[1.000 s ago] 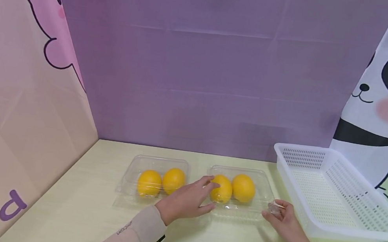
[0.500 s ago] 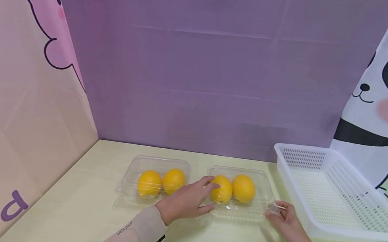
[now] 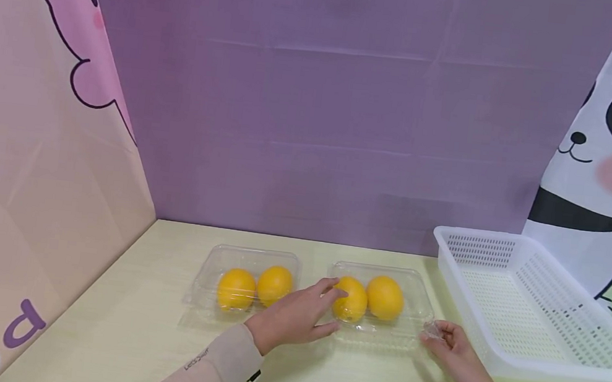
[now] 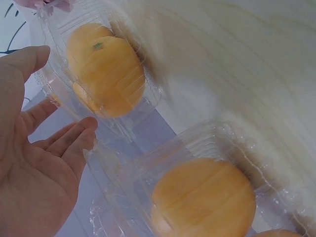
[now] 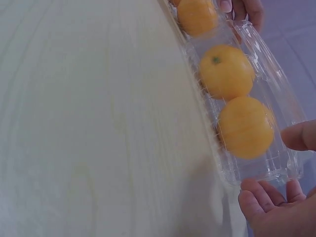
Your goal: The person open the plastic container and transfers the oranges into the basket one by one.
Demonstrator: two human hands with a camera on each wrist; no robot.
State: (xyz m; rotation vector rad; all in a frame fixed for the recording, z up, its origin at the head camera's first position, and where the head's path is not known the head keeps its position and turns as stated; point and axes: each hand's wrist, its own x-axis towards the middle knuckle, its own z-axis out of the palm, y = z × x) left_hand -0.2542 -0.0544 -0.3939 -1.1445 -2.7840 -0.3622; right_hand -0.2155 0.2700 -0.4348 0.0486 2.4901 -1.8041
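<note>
Two clear plastic clamshell boxes, each with two oranges inside, sit side by side. Over the near left part of the right-hand box (image 3: 413, 289), my left hand (image 3: 289, 320) is spread, its fingertips at the lid by the left orange (image 3: 350, 304). The left wrist view has its thumb and fingers apart along the box's edge. My right hand (image 3: 454, 353) pinches the near right corner of the same box between thumb and fingers; the right wrist view has the thumb above that end and the fingers below. The left-hand box (image 3: 214, 262) lies beside my left forearm.
A white perforated plastic basket (image 3: 496, 354) stands at the right, close to my right hand. The pale wood-grain table (image 3: 120, 308) ends at a purple backdrop (image 3: 302, 122). Printed cartoon panels stand at the left and right sides.
My right hand has moved slightly right and its fingers have closed in on the box's corner. The left hand, boxes and oranges have stayed in place.
</note>
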